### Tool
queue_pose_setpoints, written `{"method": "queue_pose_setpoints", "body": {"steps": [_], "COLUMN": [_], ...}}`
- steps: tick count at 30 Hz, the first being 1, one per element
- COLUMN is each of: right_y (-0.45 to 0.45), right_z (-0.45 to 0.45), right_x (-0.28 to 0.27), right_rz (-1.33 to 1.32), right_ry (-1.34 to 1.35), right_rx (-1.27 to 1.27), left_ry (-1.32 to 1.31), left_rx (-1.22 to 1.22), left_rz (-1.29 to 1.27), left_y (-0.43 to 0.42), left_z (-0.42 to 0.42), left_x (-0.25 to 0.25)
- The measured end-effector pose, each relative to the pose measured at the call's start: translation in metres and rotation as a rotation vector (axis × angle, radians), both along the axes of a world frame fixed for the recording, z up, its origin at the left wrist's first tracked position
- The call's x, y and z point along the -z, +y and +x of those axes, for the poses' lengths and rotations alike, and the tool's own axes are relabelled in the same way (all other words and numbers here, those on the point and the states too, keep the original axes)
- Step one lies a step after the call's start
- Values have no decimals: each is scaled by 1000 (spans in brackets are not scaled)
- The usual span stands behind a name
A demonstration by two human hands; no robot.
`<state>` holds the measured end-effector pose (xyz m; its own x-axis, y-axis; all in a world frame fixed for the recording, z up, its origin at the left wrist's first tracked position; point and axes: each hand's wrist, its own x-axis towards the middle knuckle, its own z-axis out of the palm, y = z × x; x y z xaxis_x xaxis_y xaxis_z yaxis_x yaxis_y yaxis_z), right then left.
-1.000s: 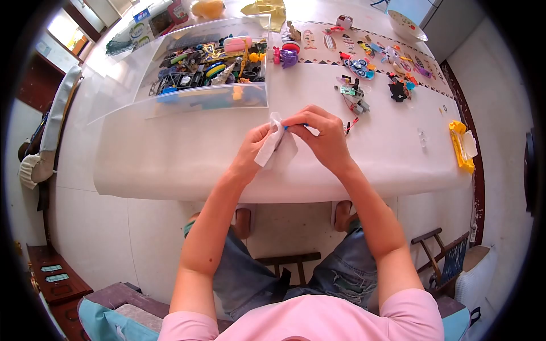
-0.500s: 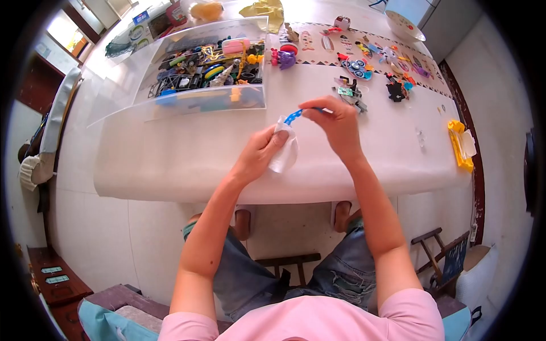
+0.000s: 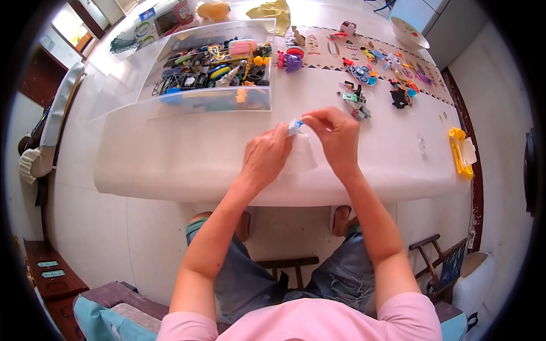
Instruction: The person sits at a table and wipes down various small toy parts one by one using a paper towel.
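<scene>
Across the pale tabletop [image 3: 187,153], a clear bin [image 3: 213,98] holds jumbled toys. Nearer the edge, the left hand's fingers [image 3: 284,135] pinch a white wipe [image 3: 299,154] around a small blue piece [image 3: 300,123], probably plastic; the right hand's fingers [image 3: 310,120] grip its other end.

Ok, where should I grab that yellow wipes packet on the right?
I'd pinch the yellow wipes packet across its near end, coming from above. It lies lengthwise away from you, so that end is narrow and easy to span, and the open white lid sticks out rightward farther up.
</scene>
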<state>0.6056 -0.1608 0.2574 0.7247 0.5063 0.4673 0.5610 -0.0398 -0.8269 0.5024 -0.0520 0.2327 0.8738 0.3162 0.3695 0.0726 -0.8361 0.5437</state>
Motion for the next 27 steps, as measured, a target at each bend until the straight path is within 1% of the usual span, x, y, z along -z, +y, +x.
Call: {"method": "queue_pose_setpoints", "body": {"steps": [1, 2, 4, 6, 7, 8, 9, 11, 12, 14, 15, 17, 20, 21, 23, 24, 27], "right_y": [-1, -2, -4, -5, -5, -5, -5, -4, -3, -2, -2, -4, -4, -5, -5, -4, -1], "right_z": [4, 9, 18, 20, 20, 19, 17, 13, 11, 12, 13, 16, 26, 25, 17, 15, 4], "right_x": [3, 6, 7, 9, 9, 10, 10, 10, 9, 9, 9, 9, 12, 12, 12, 14, 13], "right_rz": [21, 41, 141, 196, 187, 180, 171, 150, 139, 147, 153, 162, 338, 296, 213, 91, 64], "right_ry": [82, 163, 295, 411, 411, 413, 415, 330, 286, 221, 266, 355, 553, 520, 454, 238, 271], "right_rx": [13, 27, -71, -196, -251, -305, -359, -422, -454, -495, -466, -410, -359, -395, -467, -473, -527], "left_ry": [-2, 28, 84, 7, -31, 10, -4, -40, 15, 32, 42, 9, 15, 26, 47, 60, 51], "left_rx": [17, 60, 144, 110, 89, 244, 339, 526, 557, 474, 434, 407, 310, 271, 220, 191, 120], "left_rz": [6, -172, -529, -1182, -1507, -1614, -1608, -1594, -1540, -1618, -1656, -1618, -1516, -1473, -1504, -1520, -1443], "left_y": [1, 2, 4, -2, -4, 6, 8, 11, 13, 10, 9, 8, 7, 8, 12, 13, 9], "left_z": [0, -1, -2, -10, -13, -11, -10, -9, -7, -9, -9, -10, -13, -14, -12, -12, -13], "left_x": [1, 1, -3, -12, -15, -1, 3, 7, 5, 4, 5, 5, 3, 2, 5, 6, -1]}}
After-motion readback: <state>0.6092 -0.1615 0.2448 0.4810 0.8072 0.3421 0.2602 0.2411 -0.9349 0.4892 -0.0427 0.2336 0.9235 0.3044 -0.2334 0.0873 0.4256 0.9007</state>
